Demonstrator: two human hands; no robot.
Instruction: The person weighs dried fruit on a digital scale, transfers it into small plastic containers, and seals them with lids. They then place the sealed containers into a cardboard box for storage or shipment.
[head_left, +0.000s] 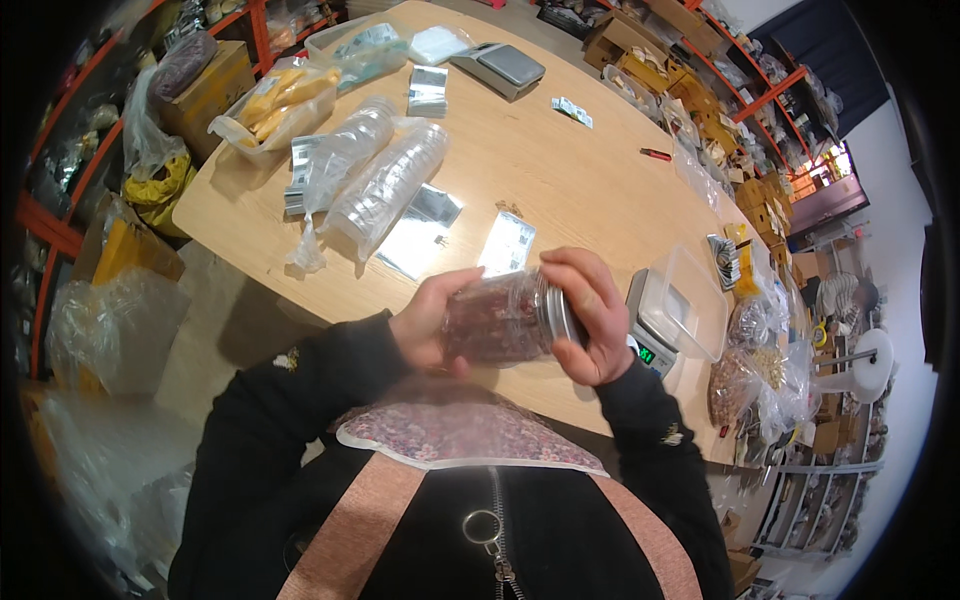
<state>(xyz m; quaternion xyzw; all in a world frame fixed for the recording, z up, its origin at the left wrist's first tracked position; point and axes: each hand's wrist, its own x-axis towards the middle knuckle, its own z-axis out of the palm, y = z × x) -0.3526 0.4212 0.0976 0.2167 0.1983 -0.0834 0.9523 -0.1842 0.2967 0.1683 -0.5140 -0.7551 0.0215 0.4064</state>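
A clear jar (495, 319) filled with dark red contents lies on its side in the air between my hands, near the table's front edge. My left hand (427, 319) is closed around its bottom end. The fingers of my right hand (596, 322) wrap the silver lid (556, 307) at the other end. Just beyond the jar a printed label sheet (510, 244) lies on the wooden table (592, 195). Shiny silver sheets (420, 232) lie to its left, with a small black clip on them. Two plastic-bagged stacks of clear round containers (394, 184) rest farther left.
At right, a lit digital scale (656, 354) stands beside a clear plastic tub (694, 300) and bags of dried goods (731, 386). Another scale (502, 66), label stacks (428, 91) and a tub of yellow packets (281, 105) stand farther back. A red cutter (656, 154) lies at the far right edge.
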